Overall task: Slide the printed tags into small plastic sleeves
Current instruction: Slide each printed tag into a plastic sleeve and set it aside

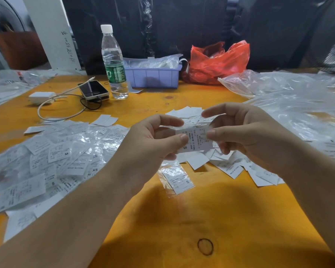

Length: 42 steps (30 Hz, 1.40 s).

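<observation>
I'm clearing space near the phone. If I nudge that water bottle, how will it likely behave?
The water bottle stands tall and narrow, so a push near its white cap would probably tip it. It looks mostly full, so it is likely fairly heavy and may slide if pushed low. Its thin clear plastic would probably flex under a squeeze. The phone lies right beside it.

Head cam, looks fwd and down, close over table (182,219)

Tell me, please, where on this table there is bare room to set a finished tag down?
The table is bare near you, around the dark ring mark, below the lone sleeved tag. A smaller patch lies between the water bottle and the loose tags. Crowded: sleeved pile left, plastic bags right.
</observation>
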Available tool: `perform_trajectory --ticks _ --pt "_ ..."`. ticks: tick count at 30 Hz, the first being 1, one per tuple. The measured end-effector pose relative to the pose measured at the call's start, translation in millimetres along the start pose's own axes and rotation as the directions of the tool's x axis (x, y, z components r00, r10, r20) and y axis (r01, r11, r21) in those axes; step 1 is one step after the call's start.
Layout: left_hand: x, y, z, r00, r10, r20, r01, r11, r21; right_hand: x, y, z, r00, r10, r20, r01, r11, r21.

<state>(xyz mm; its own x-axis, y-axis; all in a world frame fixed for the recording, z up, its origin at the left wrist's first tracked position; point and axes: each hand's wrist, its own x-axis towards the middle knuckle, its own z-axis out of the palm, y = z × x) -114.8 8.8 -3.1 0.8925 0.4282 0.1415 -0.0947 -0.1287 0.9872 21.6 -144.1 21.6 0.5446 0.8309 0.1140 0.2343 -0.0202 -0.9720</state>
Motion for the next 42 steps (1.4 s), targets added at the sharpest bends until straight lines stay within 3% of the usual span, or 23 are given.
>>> perform_trajectory --ticks 34,39,42 --pt "-2.2 -1.9 4.5 0.999 0.037 -0.004 -0.036 0.988 0.15 -1.0 8.5 12.0 0.995 -0.068 0.068 0.068 0.998 0.008" --pt "-2.3 -1.8 5.9 0.999 0.046 -0.012 -0.043 0.979 0.197 -0.1 9.9 12.0 0.995 -0.091 0.048 0.093 0.995 -0.038" --pt "-1.6 -2.1 5.8 0.999 0.027 -0.028 -0.022 0.987 0.159 -1.7 8.6 10.3 0.99 -0.142 -0.021 0.137 0.978 -0.157"
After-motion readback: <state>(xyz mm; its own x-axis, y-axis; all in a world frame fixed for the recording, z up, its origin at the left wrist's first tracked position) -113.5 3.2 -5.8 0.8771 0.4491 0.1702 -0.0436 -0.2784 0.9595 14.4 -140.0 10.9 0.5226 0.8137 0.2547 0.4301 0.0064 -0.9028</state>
